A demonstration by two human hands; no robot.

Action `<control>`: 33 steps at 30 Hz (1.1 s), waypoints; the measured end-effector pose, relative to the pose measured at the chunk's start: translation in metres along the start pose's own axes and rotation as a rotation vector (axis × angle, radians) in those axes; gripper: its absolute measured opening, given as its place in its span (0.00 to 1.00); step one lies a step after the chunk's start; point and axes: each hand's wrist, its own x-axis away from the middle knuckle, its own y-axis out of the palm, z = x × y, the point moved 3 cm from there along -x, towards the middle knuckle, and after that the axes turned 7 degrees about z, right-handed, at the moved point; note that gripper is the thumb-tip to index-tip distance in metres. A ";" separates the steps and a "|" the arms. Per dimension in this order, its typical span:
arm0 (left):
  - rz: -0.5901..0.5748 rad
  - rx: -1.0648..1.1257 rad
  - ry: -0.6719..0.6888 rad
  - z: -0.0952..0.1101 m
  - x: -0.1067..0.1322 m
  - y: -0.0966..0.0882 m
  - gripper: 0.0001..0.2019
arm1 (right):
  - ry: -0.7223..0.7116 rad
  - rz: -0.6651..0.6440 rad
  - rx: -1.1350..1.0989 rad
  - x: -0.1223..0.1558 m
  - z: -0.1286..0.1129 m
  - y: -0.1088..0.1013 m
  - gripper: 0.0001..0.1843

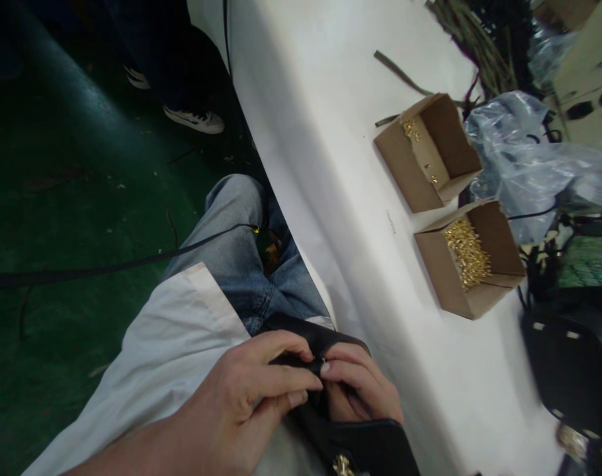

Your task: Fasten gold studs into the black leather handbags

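A black leather-like bag (375, 439) lies across my lap, with a gold metal clasp (343, 465) on its near part. My left hand (261, 390) comes in from the lower left, its fingers and thumb closed on the bag's black edge. Opposite it, my right hand (363, 383) has its fingers curled round the same edge. The fingertips of both hands nearly meet at a tiny shiny spot, too small to name. My right palm and thumb are partly hidden by the bag.
On the white-covered table (325, 132) stand two cardboard boxes, one with a few gold pieces (405, 165), one with many (444, 271). Clear plastic bags (519, 145) and a black bag piece (569, 370) lie right. A black strap (107, 268) crosses left; a person's shoe (194, 120) stands beyond.
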 end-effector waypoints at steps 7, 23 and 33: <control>0.007 -0.056 0.022 0.002 0.004 0.004 0.17 | -0.100 0.051 -0.065 -0.002 0.002 -0.002 0.17; 0.013 -0.083 0.042 0.009 0.013 0.009 0.23 | -0.101 -0.078 0.052 0.005 0.004 -0.005 0.12; 0.003 -0.044 -0.125 -0.015 -0.022 -0.003 0.18 | 0.003 -0.115 -0.074 -0.002 -0.004 -0.007 0.13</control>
